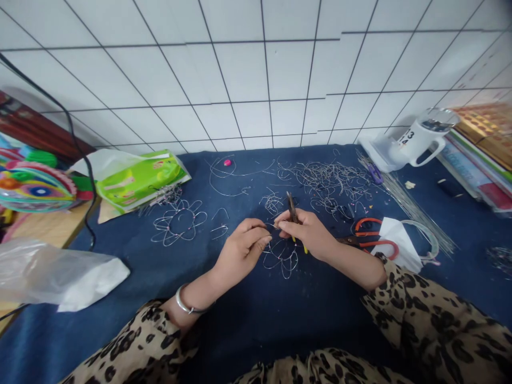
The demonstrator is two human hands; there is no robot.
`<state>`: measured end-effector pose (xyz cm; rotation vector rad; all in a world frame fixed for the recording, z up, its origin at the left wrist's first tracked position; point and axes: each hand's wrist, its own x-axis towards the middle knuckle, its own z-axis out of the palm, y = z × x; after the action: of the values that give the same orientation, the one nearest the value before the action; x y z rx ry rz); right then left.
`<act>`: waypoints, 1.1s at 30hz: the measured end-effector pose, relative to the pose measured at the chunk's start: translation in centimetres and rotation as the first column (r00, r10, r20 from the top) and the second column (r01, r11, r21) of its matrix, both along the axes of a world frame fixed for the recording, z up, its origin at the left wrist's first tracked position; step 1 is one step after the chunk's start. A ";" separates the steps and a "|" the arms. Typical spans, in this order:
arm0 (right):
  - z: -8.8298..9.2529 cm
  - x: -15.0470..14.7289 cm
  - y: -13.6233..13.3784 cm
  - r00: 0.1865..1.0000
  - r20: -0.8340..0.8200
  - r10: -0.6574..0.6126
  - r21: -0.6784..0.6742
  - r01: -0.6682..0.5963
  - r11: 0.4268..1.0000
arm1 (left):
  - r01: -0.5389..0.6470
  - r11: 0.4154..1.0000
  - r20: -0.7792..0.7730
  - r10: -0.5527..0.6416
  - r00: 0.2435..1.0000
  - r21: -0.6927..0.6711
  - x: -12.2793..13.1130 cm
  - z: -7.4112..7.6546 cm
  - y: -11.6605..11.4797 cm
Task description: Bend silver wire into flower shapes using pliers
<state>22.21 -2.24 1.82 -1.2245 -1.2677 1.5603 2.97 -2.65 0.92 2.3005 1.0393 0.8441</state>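
Between my hands hangs a wire flower [288,265], a ring with thin petal loops, low over the blue cloth. My left hand [244,246] pinches its upper left edge with thumb and fingertips. Across from it, my right hand [306,230] has thumb and forefinger closed at the wire's upper edge. Tucked in that same hand are pliers [293,208] with dark jaws pointing away from me and yellow handle ends below the palm. Another wire flower [180,223] lies flat to the left, beside a few bent wire pieces [220,230].
Tangled wire scraps [332,181] lie at the back right. Red-handled scissors [376,240] rest by my right forearm, with straight wires [420,213] beyond. A white mug [420,141] stands near stacked books [476,165]. A green tissue pack [140,181] and a plastic bag [60,272] sit left.
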 end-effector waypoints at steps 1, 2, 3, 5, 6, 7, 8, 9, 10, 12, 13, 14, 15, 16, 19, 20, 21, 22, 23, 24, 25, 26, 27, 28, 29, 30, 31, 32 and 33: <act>0.0 0.0 0.0 1.000 -0.015 -0.009 -0.008 0.009 1.000 | -0.007 1.000 0.028 0.008 1.000 -0.018 -0.1 0.0 0.2; 0.0 0.0 0.0 1.000 -0.025 -0.017 -0.013 0.017 1.000 | -0.010 0.999 0.052 0.011 0.999 -0.034 -0.1 0.0 0.3; -0.1 0.0 0.0 0.999 -0.031 -0.022 -0.014 0.022 1.000 | -0.008 0.999 0.077 0.012 0.997 -0.053 -0.2 -0.1 0.4; -0.2 0.0 -0.1 0.999 -0.037 -0.028 -0.008 0.027 1.000 | 0.007 0.993 0.120 0.007 0.993 -0.114 -0.3 -0.2 0.7; -0.3 0.0 -0.1 0.999 -0.039 -0.028 -0.006 0.028 1.000 | 0.019 0.987 0.137 0.003 0.991 -0.160 -0.4 -0.2 0.8; -0.4 0.1 -0.1 0.999 -0.042 -0.025 -0.004 0.024 1.000 | 0.034 0.976 0.152 -0.001 0.988 -0.214 -0.4 -0.3 0.9; -0.4 0.1 -0.1 0.999 -0.045 -0.019 -0.002 0.019 1.000 | 0.053 0.960 0.165 -0.007 0.986 -0.274 -0.5 -0.3 1.0; -0.4 0.2 0.0 0.999 -0.047 -0.009 -0.003 0.009 1.000 | 0.073 0.941 0.178 -0.014 0.984 -0.330 -0.5 -0.4 1.0; -0.4 0.3 0.0 0.999 -0.051 0.003 -0.010 -0.003 1.000 | 0.089 0.923 0.190 -0.017 0.982 -0.375 -0.5 -0.4 1.1; -0.4 0.4 0.2 0.998 -0.064 0.021 -0.041 -0.024 0.999 | 0.105 0.901 0.212 -0.014 0.977 -0.422 -0.6 -0.5 1.2; -0.3 0.5 0.3 0.997 -0.072 0.022 -0.064 -0.027 0.998 | 0.108 0.897 0.217 -0.013 0.976 -0.430 -0.6 -0.5 1.2; -0.3 0.5 0.4 0.996 -0.083 0.023 -0.087 -0.030 0.996 | 0.108 0.896 0.220 -0.012 0.975 -0.432 -0.7 -0.6 1.2; -0.3 0.6 0.5 0.995 -0.096 0.021 -0.106 -0.031 0.994 | 0.109 0.895 0.223 -0.011 0.975 -0.432 -0.7 -0.6 1.2; -0.3 0.6 0.5 0.994 -0.107 0.018 -0.119 -0.031 0.992 | 0.111 0.894 0.226 -0.011 0.974 -0.433 -0.7 -0.6 1.3; -0.1 0.7 0.8 0.993 -0.114 0.016 -0.133 -0.031 0.991 | 0.112 0.893 0.239 -0.005 0.971 -0.435 -0.9 -0.6 1.5; 0.0 0.8 0.8 0.996 -0.091 0.017 -0.132 -0.029 0.991 | 0.112 0.894 0.245 -0.002 0.970 -0.434 -0.9 -0.6 1.5; 0.1 0.8 0.9 0.998 -0.052 0.021 -0.127 -0.027 0.992 | 0.114 0.894 0.253 0.000 0.968 -0.434 -1.0 -0.5 1.6; 0.3 1.0 0.9 0.999 0.004 0.033 -0.114 -0.032 0.993 | 0.118 0.893 0.264 0.001 0.965 -0.435 -1.1 -0.5 1.7; 0.5 1.1 0.9 0.996 0.074 0.050 -0.090 -0.043 0.995 | 0.122 0.890 0.275 0.003 0.961 -0.438 -1.1 -0.5 1.7; 0.7 1.2 1.0 0.985 0.155 0.070 -0.058 -0.062 0.996 | 0.126 0.887 0.285 0.006 0.959 -0.443 -1.2 -0.4 1.7; 0.8 1.4 1.0 0.966 0.240 0.093 -0.023 -0.090 0.996 | 0.129 0.884 0.292 0.009 0.957 -0.449 -1.3 -0.4 1.8; 1.0 1.5 1.0 0.940 0.320 0.116 0.009 -0.125 0.992 | 0.129 0.882 0.295 0.012 0.955 -0.453 -1.3 -0.4 1.8; 1.2 1.6 1.0 0.911 0.391 0.133 0.036 -0.159 0.987 | 0.128 0.881 0.297 0.015 0.955 -0.455 -1.3 -0.3 1.8; 1.3 1.7 1.0 0.883 0.446 0.147 0.050 -0.189 0.981 | 0.126 0.882 0.297 0.017 0.955 -0.455 -1.3 -0.3 1.8; 1.3 1.7 1.0 0.861 0.484 0.158 0.055 -0.210 0.976 | 0.126 0.883 0.297 0.016 0.955 -0.453 -1.3 -0.3 1.8; 1.3 1.7 1.0 0.848 0.504 0.164 0.056 -0.221 0.974 | 0.126 0.886 0.297 0.015 0.955 -0.447 -1.3 -0.3 1.7; 1.3 1.7 1.0 0.842 0.514 0.164 0.056 -0.224 0.973 | 0.123 0.890 0.296 0.014 0.955 -0.439 -1.3 -0.2 1.7; 1.3 1.7 1.0 0.840 0.518 0.160 0.057 -0.221 0.974 | 0.119 0.897 0.293 0.013 0.956 -0.427 -1.3 -0.2 1.7; 1.3 1.7 1.0 0.841 0.519 0.156 0.057 -0.216 0.975 | 0.112 0.905 0.287 0.011 0.958 -0.410 -1.3 -0.2 1.6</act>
<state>23.89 -1.26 3.09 -1.5407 -1.8396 1.3052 1.69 -1.04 0.71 1.7747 0.9228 0.8049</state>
